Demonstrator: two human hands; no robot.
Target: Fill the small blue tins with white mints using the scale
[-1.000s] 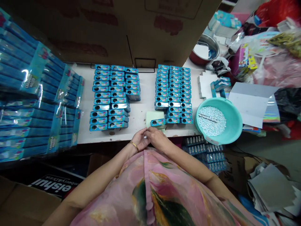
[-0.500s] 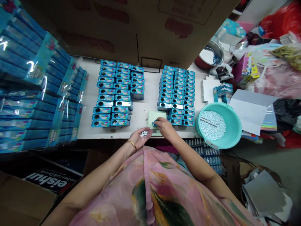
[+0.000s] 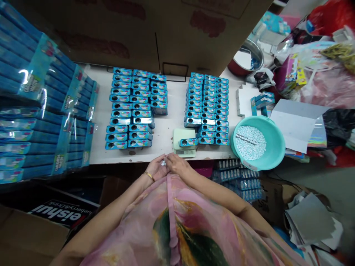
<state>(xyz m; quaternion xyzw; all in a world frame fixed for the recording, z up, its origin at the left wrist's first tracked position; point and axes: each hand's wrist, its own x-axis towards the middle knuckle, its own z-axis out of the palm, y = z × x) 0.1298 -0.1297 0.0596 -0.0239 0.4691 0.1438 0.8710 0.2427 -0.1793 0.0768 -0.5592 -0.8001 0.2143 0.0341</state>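
Observation:
Palm up near the table's front edge, my left hand (image 3: 155, 169) is cupped around a few small white candies (image 3: 163, 163). My right hand (image 3: 178, 165) meets it, fingers bent together at the left palm; what they pinch, if anything, is hidden. Just beyond, a single blue candy tin (image 3: 188, 142) sits on a pale green scale (image 3: 177, 133). Rows of similar tins stand in a left group (image 3: 119, 113) and a right group (image 3: 194, 103), dark round holes showing in the tops of the left group. A turquoise basin (image 3: 273, 144) at the right holds many white candies (image 3: 252, 142).
Shrink-wrapped stacks of blue packs (image 3: 41, 85) line the left side. A large cardboard box (image 3: 133, 33) stands behind the table. White card sheets (image 3: 294, 120), a metal pot (image 3: 256, 55) and plastic bags crowd the right. More packed tins (image 3: 241, 181) lie below the table edge.
My right hand has let go of the blue tin, leaving it on the scale, and has come back to my left palm. My left hand has drawn slightly left and toward my body.

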